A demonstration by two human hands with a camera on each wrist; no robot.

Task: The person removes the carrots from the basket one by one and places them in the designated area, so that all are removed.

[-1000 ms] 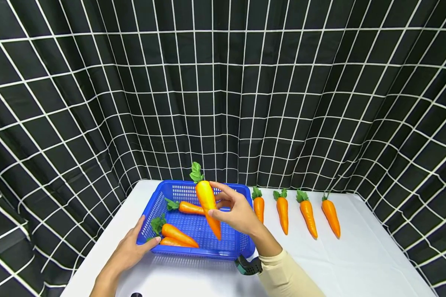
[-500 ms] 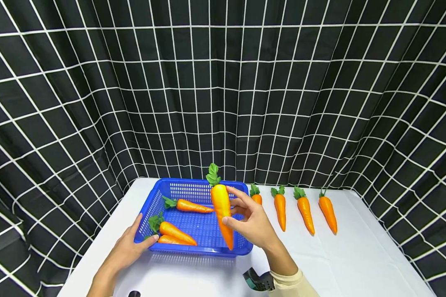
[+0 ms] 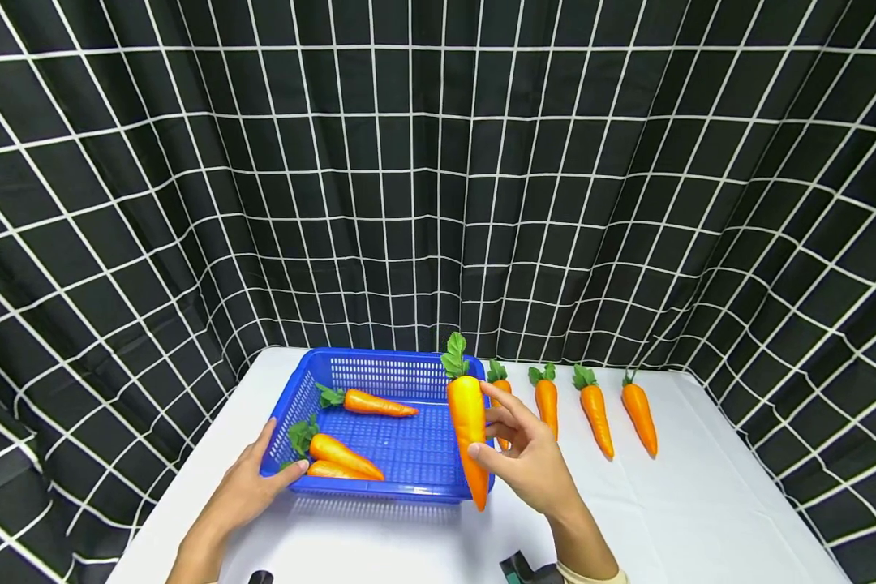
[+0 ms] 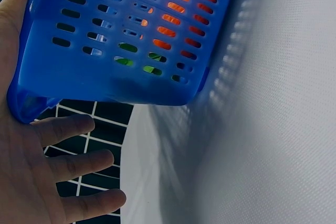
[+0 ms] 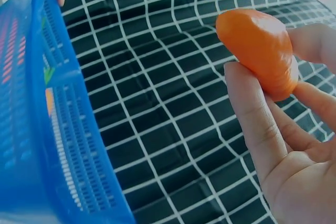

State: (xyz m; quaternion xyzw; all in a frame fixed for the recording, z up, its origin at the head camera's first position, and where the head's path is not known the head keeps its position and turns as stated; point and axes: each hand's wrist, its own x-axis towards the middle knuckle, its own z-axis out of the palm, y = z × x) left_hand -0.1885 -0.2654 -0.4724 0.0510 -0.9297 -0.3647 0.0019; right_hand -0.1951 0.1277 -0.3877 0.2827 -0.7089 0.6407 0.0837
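Note:
My right hand (image 3: 533, 470) pinches an orange carrot (image 3: 469, 430) with a green leafy top, thumb on one side and fingers on the other. This carrot is tilted, leaves up, above the right end of a blue plastic basket (image 3: 416, 491). In the right wrist view the carrot's orange body (image 5: 260, 51) sits between thumb and fingers. My left hand (image 3: 241, 495) rests on the basket's front left corner, thumb over the rim; in the left wrist view three fingers stretch out straight. Inside the basket lie one carrot (image 3: 375, 404) at the back and two carrots (image 3: 346, 456) at front left.
Several carrots (image 3: 594, 414) lie in a row on the white table (image 3: 701, 503), right of the basket, leaves toward the back. The leftmost is partly hidden by my right hand. A black curtain (image 3: 438, 203) with white grid lines stands behind. A small black object (image 3: 260, 577) shows at the bottom edge.
My right hand has carried the carrot rightward and slightly nearer, from over the basket's middle to its right end. The left hand stays at the basket's corner.

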